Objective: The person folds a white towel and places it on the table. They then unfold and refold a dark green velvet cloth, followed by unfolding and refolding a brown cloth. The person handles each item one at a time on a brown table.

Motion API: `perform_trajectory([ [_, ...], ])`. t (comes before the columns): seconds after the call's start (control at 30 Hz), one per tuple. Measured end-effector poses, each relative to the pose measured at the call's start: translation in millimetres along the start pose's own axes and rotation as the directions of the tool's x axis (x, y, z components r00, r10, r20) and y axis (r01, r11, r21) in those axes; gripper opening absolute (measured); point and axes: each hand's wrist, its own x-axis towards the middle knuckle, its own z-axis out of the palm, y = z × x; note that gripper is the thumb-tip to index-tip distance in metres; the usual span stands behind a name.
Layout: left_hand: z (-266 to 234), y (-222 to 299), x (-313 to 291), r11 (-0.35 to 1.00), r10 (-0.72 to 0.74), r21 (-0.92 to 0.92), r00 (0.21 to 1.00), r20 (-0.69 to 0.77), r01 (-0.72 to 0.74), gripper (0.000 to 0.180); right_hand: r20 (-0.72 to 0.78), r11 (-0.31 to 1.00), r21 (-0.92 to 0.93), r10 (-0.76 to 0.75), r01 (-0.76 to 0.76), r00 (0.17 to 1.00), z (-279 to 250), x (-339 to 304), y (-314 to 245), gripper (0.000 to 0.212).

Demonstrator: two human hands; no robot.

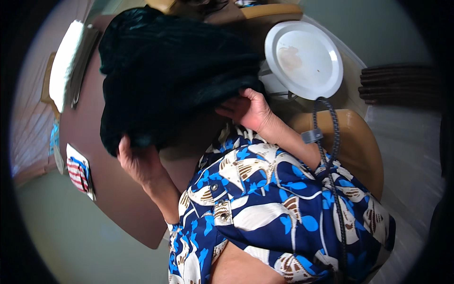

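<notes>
Because the dark green, glossy cloth [161, 75] lies across the brown, curved-edged table [106, 189], the left hand [141, 163] and right hand [250, 112] pinch its near edge between fingers, well apart, probably for even control.

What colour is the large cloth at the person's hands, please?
The cloth is very dark green, nearly black; it shows best in the head view.

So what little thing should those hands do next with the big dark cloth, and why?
Maybe gently draw the left hand and right hand a bit farther apart. Both are at the near edge of the dark green cloth, which looks bunched and folded over the brown table, so that might flatten the edge.
</notes>
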Motion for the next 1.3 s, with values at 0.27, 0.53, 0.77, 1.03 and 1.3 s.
perform_trajectory([
  [0.27, 2.0, 7.0, 12.6, 0.999, 0.044, 0.007, 0.999, -0.023, -0.044, 0.023, -0.026, 0.926, 0.043, -0.375, 0.375, 0.927, 10.7, 20.1, -84.0, 0.04],
  [0.53, 14.4, 46.1, 16.7, 0.966, 0.259, 0.037, 0.965, -0.034, -0.258, 0.026, 0.123, 0.745, -0.362, -0.558, 0.56, 0.821, 114.0, -24.4, -101.3, 0.058],
  [0.77, -57.7, 13.5, -39.5, 0.96, 0.0, 0.267, 0.957, -0.292, 0.081, 0.018, -0.179, 0.721, -0.642, -0.471, 0.26, 0.864, -29.8, -39.8, -107.6, 0.04],
  [1.03, -98.6, 16.5, -75.0, 0.795, 0.149, 0.592, 0.905, -0.399, 0.131, 0.015, -0.153, -0.114, -0.97, -0.388, -0.213, 0.909, -80.5, -41.6, -129.2, 0.036],
  [1.3, -118.1, -5.3, -77.0, 0.669, 0.147, 0.7, 0.878, -0.455, 0.251, 0.028, 0.545, -0.462, -0.802, -0.304, 0.379, 0.781, 25.0, 106.8, -156.1, 0.037],
])
